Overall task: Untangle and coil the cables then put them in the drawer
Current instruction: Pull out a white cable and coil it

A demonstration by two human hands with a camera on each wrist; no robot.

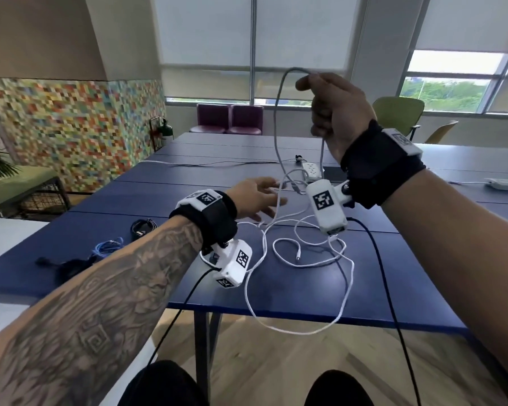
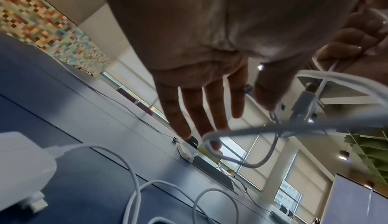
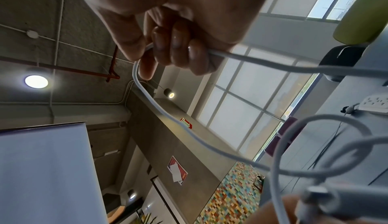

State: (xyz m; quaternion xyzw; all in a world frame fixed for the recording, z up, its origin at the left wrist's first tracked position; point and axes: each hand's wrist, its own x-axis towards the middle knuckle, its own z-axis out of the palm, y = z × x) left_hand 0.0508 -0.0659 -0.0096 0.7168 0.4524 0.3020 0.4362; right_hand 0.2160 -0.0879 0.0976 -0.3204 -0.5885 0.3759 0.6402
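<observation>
Right hand (image 1: 336, 111) raised high, fist wrapped round white cable (image 1: 277, 133), lifting it to free tangle on blue surface (image 1: 129, 253). Left hand (image 1: 257, 197) spread flat below, fingers reaching loops. Drawer unseen.

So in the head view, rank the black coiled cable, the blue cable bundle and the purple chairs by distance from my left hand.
From the left hand:
1. Black coiled cable, on the table to its left.
2. Blue cable bundle, farther left, toward the table's near edge.
3. Purple chairs, beyond the table's far end.

tattooed left forearm (image 1: 100, 288); black wristbands (image 1: 376, 168) with white tagged cameras (image 1: 324, 205)
</observation>
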